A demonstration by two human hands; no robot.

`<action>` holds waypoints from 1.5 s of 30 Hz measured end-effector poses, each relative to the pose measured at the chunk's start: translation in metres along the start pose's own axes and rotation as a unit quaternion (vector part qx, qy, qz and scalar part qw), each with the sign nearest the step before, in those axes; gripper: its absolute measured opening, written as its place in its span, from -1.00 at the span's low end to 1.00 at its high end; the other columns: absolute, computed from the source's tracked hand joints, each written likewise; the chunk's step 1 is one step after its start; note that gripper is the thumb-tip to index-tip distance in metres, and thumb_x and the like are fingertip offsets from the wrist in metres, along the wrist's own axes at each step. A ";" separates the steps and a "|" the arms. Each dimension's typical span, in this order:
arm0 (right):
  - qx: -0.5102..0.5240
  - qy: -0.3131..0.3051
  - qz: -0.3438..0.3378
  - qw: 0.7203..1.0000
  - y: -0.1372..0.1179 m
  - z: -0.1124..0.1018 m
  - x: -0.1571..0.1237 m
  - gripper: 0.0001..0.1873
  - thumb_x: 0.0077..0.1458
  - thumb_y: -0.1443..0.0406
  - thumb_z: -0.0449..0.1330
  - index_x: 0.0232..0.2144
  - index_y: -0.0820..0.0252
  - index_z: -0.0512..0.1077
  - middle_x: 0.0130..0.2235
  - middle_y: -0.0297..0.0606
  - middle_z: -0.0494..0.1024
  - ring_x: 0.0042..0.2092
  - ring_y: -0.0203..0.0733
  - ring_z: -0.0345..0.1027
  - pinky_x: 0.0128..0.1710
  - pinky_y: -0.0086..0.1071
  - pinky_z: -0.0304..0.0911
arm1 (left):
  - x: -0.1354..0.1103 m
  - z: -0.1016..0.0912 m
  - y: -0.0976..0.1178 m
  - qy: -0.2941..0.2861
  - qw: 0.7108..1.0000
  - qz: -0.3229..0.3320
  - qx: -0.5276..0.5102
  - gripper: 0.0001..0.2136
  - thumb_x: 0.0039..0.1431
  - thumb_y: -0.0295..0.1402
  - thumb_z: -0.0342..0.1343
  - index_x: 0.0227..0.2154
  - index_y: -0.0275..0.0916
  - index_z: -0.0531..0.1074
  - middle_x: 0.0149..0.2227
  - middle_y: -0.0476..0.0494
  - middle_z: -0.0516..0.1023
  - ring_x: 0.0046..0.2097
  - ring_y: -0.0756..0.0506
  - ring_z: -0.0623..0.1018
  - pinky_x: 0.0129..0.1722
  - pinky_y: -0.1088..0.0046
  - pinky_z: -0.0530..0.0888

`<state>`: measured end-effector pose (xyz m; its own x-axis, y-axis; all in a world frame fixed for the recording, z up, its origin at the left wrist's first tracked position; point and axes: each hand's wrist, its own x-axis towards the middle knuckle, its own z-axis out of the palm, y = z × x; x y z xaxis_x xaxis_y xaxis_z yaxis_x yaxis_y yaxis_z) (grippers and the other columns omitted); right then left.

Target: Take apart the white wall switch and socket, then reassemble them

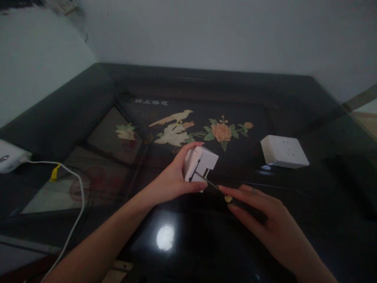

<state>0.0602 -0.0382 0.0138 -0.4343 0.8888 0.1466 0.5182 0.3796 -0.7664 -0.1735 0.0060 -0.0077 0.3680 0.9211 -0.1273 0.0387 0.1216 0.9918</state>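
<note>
A white plastic wall socket box (208, 160) is tilted on its side above the table, with my left hand (174, 177) closed around it, thumb on the near side and fingers behind. Dark slots and a square cut-out show along the face turned to me. My right hand (266, 214) pinches a screwdriver (212, 184) by its handle, which has a yellow end near the shaft. The thin metal shaft points up and left, and its tip touches the box at a dark gap near the seam. Most of the handle is hidden by my fingers.
A second white socket box (287, 151) with outlet holes lies at the right on the glossy black table (182, 80), which bears a bird-and-flower inlay. At the left, a white device (11, 156) has a white cable (82, 196) with a yellow tag (54, 173). Walls border the back.
</note>
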 end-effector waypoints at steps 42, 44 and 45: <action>0.036 0.136 0.058 0.988 -0.001 0.000 -0.011 -0.64 0.12 0.35 0.27 -0.06 -0.19 0.52 -0.21 -0.45 0.66 -0.29 -0.31 0.56 -0.34 -0.53 0.46 | -0.008 0.015 0.004 0.053 0.997 0.013 0.062 -0.20 -0.04 -0.43 0.34 0.25 -0.03 0.11 0.23 -0.20 0.32 0.17 -0.29 0.42 0.17 0.05 0.38; -0.028 0.123 0.031 0.992 0.002 -0.005 -0.008 -0.66 0.15 0.36 0.25 -0.06 -0.14 0.53 -0.19 -0.42 0.67 -0.24 -0.27 0.57 -0.29 -0.48 0.48 | -0.007 0.011 0.005 0.065 0.991 0.013 0.115 -0.19 -0.02 -0.39 0.33 0.29 -0.02 0.10 0.27 -0.21 0.27 0.21 -0.31 0.37 0.19 0.01 0.34; -0.047 0.116 0.017 0.992 0.002 -0.006 -0.007 -0.67 0.16 0.37 0.23 -0.05 -0.11 0.53 -0.19 -0.39 0.67 -0.24 -0.26 0.57 -0.30 -0.47 0.48 | -0.007 0.010 0.005 0.071 0.987 0.014 0.141 -0.19 0.00 -0.38 0.32 0.30 -0.01 0.09 0.29 -0.21 0.24 0.23 -0.32 0.35 0.21 0.00 0.32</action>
<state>0.0683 -0.0419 0.0147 -0.2397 0.9325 0.2702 0.6014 0.3611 -0.7127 -0.1669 -0.0038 -0.0016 0.2397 0.9676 -0.0794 0.2942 0.0055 0.9557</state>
